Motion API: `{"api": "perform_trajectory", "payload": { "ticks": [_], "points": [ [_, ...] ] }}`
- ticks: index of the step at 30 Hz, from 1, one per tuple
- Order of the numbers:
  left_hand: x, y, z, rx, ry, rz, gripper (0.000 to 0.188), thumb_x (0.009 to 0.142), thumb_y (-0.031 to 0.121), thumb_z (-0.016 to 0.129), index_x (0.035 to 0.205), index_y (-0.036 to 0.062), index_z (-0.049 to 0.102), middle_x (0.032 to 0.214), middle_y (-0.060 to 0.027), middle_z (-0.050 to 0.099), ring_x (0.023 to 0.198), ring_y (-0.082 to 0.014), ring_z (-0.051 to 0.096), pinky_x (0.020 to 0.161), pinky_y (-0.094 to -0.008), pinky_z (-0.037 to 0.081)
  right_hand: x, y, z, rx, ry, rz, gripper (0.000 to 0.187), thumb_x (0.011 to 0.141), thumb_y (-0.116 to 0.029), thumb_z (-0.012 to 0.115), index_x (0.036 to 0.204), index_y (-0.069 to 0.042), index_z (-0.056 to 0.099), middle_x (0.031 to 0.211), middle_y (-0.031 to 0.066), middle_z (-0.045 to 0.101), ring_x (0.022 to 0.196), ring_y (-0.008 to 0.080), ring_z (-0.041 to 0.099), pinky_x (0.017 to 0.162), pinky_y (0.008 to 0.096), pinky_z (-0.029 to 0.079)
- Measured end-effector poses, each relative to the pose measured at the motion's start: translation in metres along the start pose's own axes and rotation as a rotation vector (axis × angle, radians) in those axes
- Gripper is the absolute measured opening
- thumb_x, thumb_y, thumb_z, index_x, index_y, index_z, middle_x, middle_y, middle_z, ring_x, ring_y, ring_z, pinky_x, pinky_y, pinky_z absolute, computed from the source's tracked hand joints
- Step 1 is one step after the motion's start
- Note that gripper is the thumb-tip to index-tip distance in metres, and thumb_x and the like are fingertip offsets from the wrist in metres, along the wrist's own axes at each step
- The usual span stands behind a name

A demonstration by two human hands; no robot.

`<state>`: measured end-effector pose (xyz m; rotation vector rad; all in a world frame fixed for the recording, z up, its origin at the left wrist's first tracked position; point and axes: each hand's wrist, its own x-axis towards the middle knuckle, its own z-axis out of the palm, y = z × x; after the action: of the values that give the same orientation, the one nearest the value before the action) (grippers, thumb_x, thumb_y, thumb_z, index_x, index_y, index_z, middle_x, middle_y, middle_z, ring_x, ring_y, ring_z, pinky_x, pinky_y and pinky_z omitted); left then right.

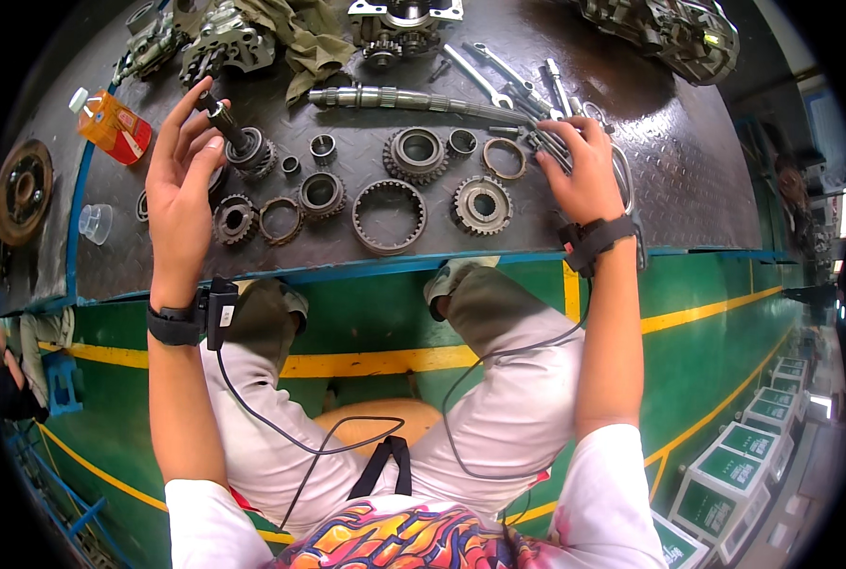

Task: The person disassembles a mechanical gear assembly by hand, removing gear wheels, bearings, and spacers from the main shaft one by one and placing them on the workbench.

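Note:
My left hand (181,180) is over the left of the bench, fingers spread and curved beside a dark geared shaft (226,121) standing on end. Its thumb and fingertips come close to the shaft; whether they touch it I cannot tell. My right hand (584,175) hovers at the right by a pile of wrenches (523,85), fingers apart and bent, some tips hidden. Between my hands lie a toothed ring (389,216), a gear hub (483,205), a large gear (416,155), a thin ring (505,158) and several smaller gears and sleeves. A long splined shaft (395,99) lies behind them.
An orange bottle (112,125) and a clear plastic cup (96,224) are at the left. Opened metal housings (229,43), a cloth (309,43) and a gear casing (404,28) sit at the back, another casing (674,33) far right. The blue bench edge (347,269) is nearest me.

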<state>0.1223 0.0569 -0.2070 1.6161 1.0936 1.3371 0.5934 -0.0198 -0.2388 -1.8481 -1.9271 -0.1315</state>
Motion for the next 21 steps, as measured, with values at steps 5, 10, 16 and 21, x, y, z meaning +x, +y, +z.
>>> {"api": "perform_trajectory", "payload": {
  "ticks": [5, 10, 16, 21],
  "points": [
    [-0.001, 0.000, -0.001, 0.004, -0.004, 0.002, 0.057, 0.113, 0.003, 0.060, 0.169, 0.0094, 0.058, 0.154, -0.0108, 0.069, 0.125, -0.0118, 0.065, 0.109, -0.0286, 0.053, 0.011, -0.021, 0.009, 0.246, -0.160, -0.074, 0.036, 0.097, -0.009, 0.082, 0.132, -0.014, 0.083, 0.127, 0.0128, 0.074, 0.122, 0.0362, 0.066, 0.108, 0.0486, 0.057],
    [-0.001, 0.001, -0.003, -0.010, 0.010, -0.020, 0.057, 0.112, 0.003, 0.061, 0.169, 0.0089, 0.058, 0.153, -0.0113, 0.069, 0.129, -0.0135, 0.065, 0.112, -0.0302, 0.052, 0.014, -0.011, -0.007, 0.062, -0.142, 0.154, 0.017, 0.092, -0.019, 0.084, 0.106, -0.011, 0.090, 0.119, 0.0129, 0.077, 0.115, 0.0387, 0.073, 0.101, 0.0479, 0.060],
    [0.000, 0.002, -0.003, -0.035, -0.020, -0.007, 0.059, 0.111, 0.003, 0.063, 0.169, 0.0103, 0.058, 0.151, -0.0109, 0.067, 0.128, -0.0154, 0.065, 0.117, -0.0314, 0.050, 0.009, 0.005, -0.004, 0.102, -0.054, 0.173, 0.027, 0.095, -0.019, 0.083, 0.120, -0.009, 0.086, 0.118, 0.0146, 0.076, 0.108, 0.0367, 0.076, 0.097, 0.0459, 0.061],
    [-0.001, 0.000, -0.005, -0.049, -0.023, -0.019, 0.060, 0.110, 0.003, 0.063, 0.169, 0.0107, 0.059, 0.148, -0.0101, 0.067, 0.127, -0.0153, 0.065, 0.117, -0.0310, 0.050, 0.037, 0.002, -0.006, 0.172, -0.054, 0.186, 0.029, 0.099, -0.017, 0.080, 0.127, -0.009, 0.084, 0.120, 0.0178, 0.076, 0.110, 0.0354, 0.077, 0.099, 0.0455, 0.061]
  ]
}}
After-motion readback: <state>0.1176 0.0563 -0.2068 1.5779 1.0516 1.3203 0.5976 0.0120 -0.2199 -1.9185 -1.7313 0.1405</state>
